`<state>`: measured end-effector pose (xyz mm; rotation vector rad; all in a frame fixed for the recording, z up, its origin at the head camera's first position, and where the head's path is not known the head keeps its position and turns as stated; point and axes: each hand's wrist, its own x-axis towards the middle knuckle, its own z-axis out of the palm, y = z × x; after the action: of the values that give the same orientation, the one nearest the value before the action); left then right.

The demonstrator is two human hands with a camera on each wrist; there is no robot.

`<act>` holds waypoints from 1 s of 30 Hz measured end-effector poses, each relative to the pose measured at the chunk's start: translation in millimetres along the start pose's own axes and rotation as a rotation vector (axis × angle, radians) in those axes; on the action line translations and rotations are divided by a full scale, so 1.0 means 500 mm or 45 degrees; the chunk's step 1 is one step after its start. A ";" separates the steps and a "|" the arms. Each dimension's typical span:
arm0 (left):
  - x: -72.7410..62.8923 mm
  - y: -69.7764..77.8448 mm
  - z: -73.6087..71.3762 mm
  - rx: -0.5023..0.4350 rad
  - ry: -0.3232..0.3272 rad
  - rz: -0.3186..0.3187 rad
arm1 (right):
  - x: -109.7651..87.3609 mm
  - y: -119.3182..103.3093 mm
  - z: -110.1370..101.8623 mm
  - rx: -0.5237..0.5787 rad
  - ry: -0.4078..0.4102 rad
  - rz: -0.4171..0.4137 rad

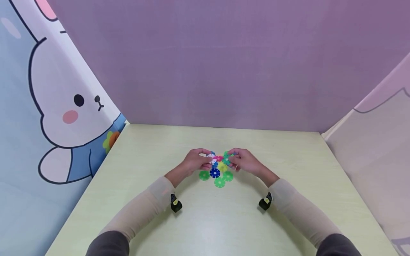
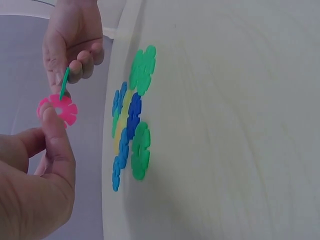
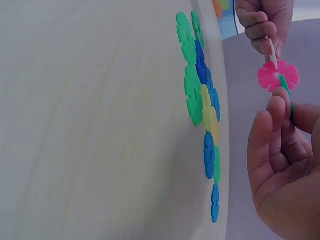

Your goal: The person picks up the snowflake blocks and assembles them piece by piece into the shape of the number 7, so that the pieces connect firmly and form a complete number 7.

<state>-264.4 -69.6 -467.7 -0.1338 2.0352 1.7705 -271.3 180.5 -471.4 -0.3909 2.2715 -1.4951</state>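
My left hand [image 1: 193, 160] pinches a white notched snowflake disc [image 1: 211, 157] between thumb and fingers. A green notched disc [image 3: 285, 86] is pinched in my right hand [image 1: 246, 162]. Between the two sits a pink disc [image 3: 293, 75], its edge slots meeting the white disc on one side and the green one on the other. In the right wrist view the white and green discs stand nearly edge-on to the pink one. All three are held above the table, over a group of loose discs. In the left wrist view, left fingertips overlap the pink disc [image 2: 70, 109].
Loose discs lie close together on the pale table [image 1: 153, 149]: several green ones [image 1: 219, 185], a dark blue one [image 1: 212, 173], lighter blue ones [image 2: 123, 150] and yellow [image 1: 222, 168]. A purple panel [image 1: 205, 71] rises at the table's back, with printed cloth [image 1: 86, 131] at the left.
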 end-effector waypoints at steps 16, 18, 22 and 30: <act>0.000 0.007 0.014 -0.057 0.064 -0.004 | 0.005 -0.001 0.014 0.033 0.109 0.044; 0.000 0.007 0.015 -0.064 0.073 -0.007 | 0.006 -0.003 0.014 0.035 0.113 0.043; 0.001 0.006 0.015 -0.088 0.073 -0.026 | 0.007 -0.007 0.016 0.023 0.108 0.035; -0.003 0.008 0.011 -0.070 0.059 -0.003 | 0.008 -0.014 0.019 0.005 0.084 0.037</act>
<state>-263.0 -64.0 -464.1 -0.1958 2.0185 1.8386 -270.2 168.2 -468.8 -0.3108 2.3146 -1.5190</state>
